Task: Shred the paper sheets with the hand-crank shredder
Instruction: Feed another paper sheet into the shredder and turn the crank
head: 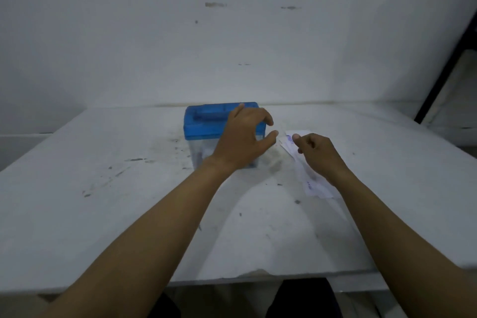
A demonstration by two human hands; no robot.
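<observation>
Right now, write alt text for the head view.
A person's open left hand reaches over a blue-lidded hand-crank shredder on a scuffed white table. The right hand, fingers curled, lies on paper sheets beside it; a grip is unclear.

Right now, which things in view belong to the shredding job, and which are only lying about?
For the job: blue-lidded shredder; paper sheets to the right of it; left hand, open above the shredder's lid; right hand over the sheets, grip unclear.
Not for the job: stained table; black bar at the right edge; marked wall.
</observation>
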